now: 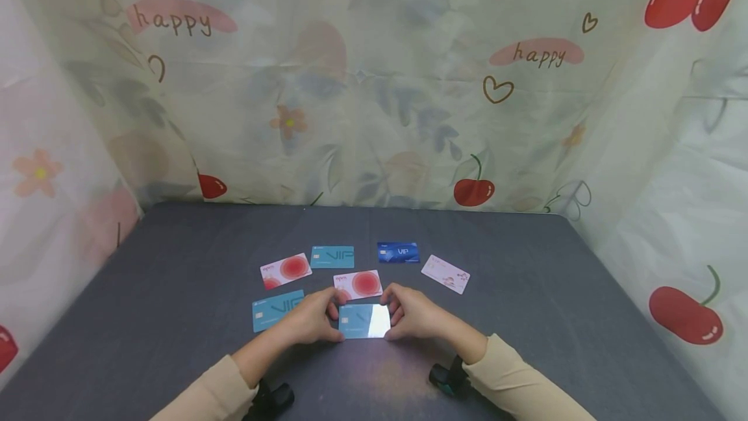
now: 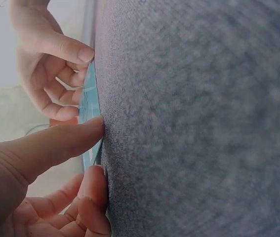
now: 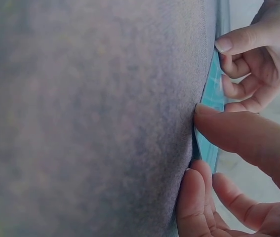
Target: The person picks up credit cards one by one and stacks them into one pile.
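A person's left hand (image 1: 312, 318) and right hand (image 1: 411, 314) grip a light-blue card (image 1: 353, 322) by its 2 short ends, thumbs at the near corners, fingers curled in toward the far side. The card lies squarely between the hands, low over the dark gray table (image 1: 175, 323), with glare washing out its right part; whether it rests flat on the cloth or is slightly raised cannot be told. Handling it well would likely mean light, equal pressure from the 2 hands, since a thin card squeezed from its ends may bow or slip, and a near edge kept from catching in the cloth.

Just beyond its far edge sits a red-circle card (image 1: 358, 284), close enough that the fingertips should be guided with care. To the left, a teal VIP card (image 1: 265, 314) is partly covered in the head view by the left hand; a raised wrist would help avoid dragging it.

Farther out, 4 more cards lie spread in a loose arc: a second red-circle card (image 1: 286, 271), a second teal VIP card (image 1: 332, 256), a dark-blue VIP card (image 1: 398, 252) and, angled at right, a pale pink card (image 1: 446, 274). A cherry-print curtain (image 1: 362, 135) hangs behind.
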Demonstrator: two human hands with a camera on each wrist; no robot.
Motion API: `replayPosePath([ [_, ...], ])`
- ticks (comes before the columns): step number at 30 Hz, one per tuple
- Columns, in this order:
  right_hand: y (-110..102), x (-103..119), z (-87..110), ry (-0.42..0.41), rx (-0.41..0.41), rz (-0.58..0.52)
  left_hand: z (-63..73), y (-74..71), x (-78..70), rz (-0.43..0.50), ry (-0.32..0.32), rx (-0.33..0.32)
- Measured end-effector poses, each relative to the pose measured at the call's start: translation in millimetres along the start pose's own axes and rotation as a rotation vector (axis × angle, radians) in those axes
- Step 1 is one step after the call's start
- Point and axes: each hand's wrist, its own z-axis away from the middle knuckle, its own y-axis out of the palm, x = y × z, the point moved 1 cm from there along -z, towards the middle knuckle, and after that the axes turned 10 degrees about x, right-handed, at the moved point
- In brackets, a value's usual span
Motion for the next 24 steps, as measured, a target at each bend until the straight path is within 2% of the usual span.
replayPosePath([
  [12, 0.0, 0.0, -1.2, 0.014, -0.008, 0.003, 0.0, 0.3, 0.3, -0.003, -0.008, 0.0],
  [24, 0.0, 0.4, -1.8, 0.038, 0.003, 0.007, 0.2, 0.7, 0.8, -0.023, 0.009, 0.005],
])
